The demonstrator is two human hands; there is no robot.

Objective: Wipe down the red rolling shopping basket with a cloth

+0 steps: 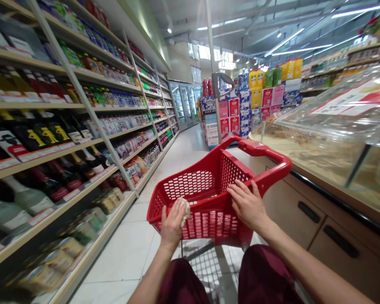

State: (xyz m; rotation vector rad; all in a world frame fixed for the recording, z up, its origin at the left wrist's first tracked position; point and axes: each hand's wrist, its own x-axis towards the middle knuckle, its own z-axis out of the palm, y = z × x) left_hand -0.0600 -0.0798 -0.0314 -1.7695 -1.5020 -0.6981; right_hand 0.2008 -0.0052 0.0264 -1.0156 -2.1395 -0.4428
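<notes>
A red plastic shopping cart [205, 215] stands side-on before my knees, its handle to the right. My left hand [173, 221] presses a crumpled pale cloth [185, 211] against the near rim of the basket. Closer to the handle end, my right hand [247, 202] rests on the same rim, fingers stretched out over its edge and nothing in the grasp. The basket shows no goods inside. Part of the cloth is hidden under my left fingers.
Shelves of bottles and cans [91, 109] run along the left. On the right is a wooden counter [291, 198] with clear plastic covers [345, 114]. Stacked drink boxes [231, 114] and a grey post [217, 109] stand behind the cart. Pale tiled floor [126, 249] lies beside it.
</notes>
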